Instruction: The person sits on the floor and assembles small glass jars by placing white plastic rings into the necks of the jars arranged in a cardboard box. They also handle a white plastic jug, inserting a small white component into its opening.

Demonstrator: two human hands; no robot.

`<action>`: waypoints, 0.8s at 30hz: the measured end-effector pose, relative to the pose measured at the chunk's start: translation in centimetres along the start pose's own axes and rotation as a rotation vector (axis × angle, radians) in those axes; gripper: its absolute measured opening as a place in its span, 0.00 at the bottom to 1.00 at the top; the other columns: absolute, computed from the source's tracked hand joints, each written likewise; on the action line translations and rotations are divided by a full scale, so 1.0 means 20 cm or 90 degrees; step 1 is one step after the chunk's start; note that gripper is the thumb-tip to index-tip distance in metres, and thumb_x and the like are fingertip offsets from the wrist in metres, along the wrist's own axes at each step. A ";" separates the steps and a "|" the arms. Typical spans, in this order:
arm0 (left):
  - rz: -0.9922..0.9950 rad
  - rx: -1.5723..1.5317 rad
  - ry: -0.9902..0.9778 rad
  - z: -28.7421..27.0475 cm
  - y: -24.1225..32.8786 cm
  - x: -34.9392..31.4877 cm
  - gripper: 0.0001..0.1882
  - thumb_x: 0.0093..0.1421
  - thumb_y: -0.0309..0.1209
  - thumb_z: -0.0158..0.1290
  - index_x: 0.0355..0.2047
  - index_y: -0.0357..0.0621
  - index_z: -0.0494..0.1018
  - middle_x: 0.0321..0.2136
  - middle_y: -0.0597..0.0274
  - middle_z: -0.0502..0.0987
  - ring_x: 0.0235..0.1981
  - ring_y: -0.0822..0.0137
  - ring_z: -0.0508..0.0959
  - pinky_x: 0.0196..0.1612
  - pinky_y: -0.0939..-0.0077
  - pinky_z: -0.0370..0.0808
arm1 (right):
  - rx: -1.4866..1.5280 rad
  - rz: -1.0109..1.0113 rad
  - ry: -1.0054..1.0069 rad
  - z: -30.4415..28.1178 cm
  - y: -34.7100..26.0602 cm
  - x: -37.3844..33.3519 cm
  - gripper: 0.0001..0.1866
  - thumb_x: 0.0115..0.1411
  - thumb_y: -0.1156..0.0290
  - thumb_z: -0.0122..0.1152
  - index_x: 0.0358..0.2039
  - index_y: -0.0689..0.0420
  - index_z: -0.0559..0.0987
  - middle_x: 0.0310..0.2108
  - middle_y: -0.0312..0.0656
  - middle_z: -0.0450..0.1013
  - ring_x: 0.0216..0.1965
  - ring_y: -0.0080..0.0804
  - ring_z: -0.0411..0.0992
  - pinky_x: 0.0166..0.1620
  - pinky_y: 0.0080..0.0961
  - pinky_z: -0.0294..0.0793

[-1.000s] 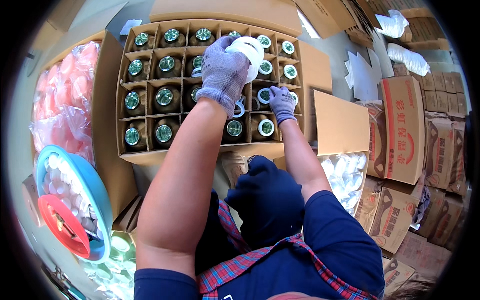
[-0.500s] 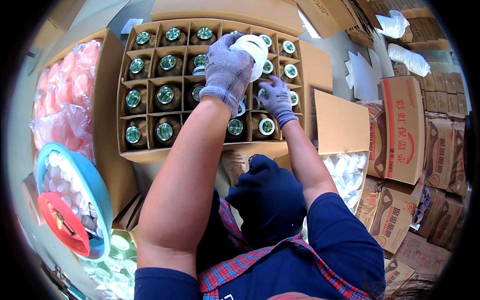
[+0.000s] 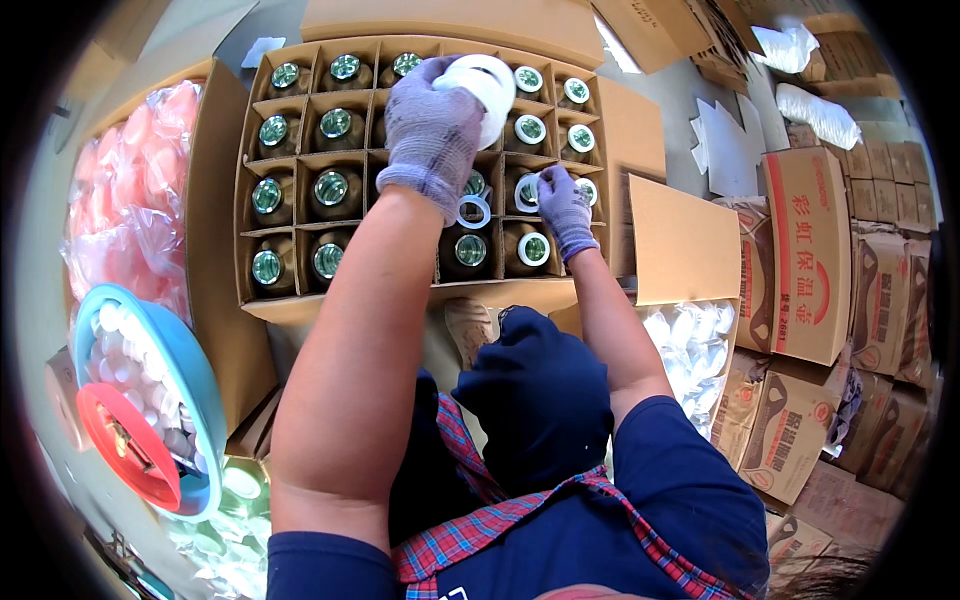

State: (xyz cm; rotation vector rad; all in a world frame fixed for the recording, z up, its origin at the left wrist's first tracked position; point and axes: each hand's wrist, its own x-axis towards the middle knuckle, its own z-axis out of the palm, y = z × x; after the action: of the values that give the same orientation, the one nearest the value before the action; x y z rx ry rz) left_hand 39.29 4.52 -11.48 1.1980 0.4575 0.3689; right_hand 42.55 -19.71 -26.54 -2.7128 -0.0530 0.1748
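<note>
A divided cardboard box (image 3: 400, 293) holds rows of dark-bodied glass bottles (image 3: 330, 189) with shiny greenish mouths. My gloved left hand (image 3: 432, 128), above the box's middle, grips a stack of white rings (image 3: 490, 95). My gloved right hand (image 3: 566, 205) is closed at a bottle in the second column from the right, its fingertips pinching the edge of a white ring (image 3: 525, 195) around the mouth. A loose white ring (image 3: 473, 212) leans beside a bottle mouth one column to the left. Bottles in the two right columns wear white rings; my left arm hides several compartments.
A tall box of pink plastic-wrapped pieces (image 3: 145, 165) stands left. Below it, a blue basin (image 3: 213, 430) holds white caps and a red bowl (image 3: 110, 450). A box of white wrapped pieces (image 3: 692, 345) sits right, near stacked printed cartons (image 3: 806, 260). Box flaps (image 3: 683, 245) spread outward.
My left hand, with the ring stack, has shifted left and slightly up. My right fingers have moved a little right and closed on the ring's edge. The loose ring now shows more fully.
</note>
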 end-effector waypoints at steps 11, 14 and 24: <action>0.173 0.558 -0.365 0.12 0.08 -0.41 0.21 0.50 0.33 0.57 0.44 0.36 0.70 0.36 0.43 0.74 0.39 0.48 0.76 0.44 0.61 0.74 | 0.052 -0.238 0.129 0.03 -0.42 0.62 0.10 0.56 0.63 0.59 0.36 0.53 0.80 0.35 0.49 0.77 0.38 0.48 0.76 0.43 0.39 0.74; 0.201 0.419 -0.327 0.17 0.15 -0.47 0.20 0.51 0.33 0.57 0.44 0.39 0.71 0.38 0.46 0.74 0.39 0.49 0.77 0.43 0.59 0.74 | 0.007 -0.275 0.200 0.16 -0.46 0.75 0.10 0.54 0.63 0.60 0.35 0.52 0.80 0.33 0.49 0.76 0.37 0.50 0.75 0.42 0.41 0.74; 0.276 0.074 -0.140 0.20 0.14 -0.33 0.24 0.46 0.29 0.60 0.46 0.40 0.74 0.38 0.47 0.77 0.40 0.49 0.79 0.45 0.64 0.74 | -0.146 -0.307 0.097 0.32 -0.51 1.09 0.13 0.56 0.58 0.59 0.36 0.52 0.81 0.44 0.46 0.74 0.48 0.45 0.71 0.51 0.41 0.70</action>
State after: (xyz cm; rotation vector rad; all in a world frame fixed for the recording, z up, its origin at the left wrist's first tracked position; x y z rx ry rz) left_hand 35.68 -1.02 -6.68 1.4332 0.0239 0.5801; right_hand 63.15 -6.43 -30.67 -2.8322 -0.7120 -0.1906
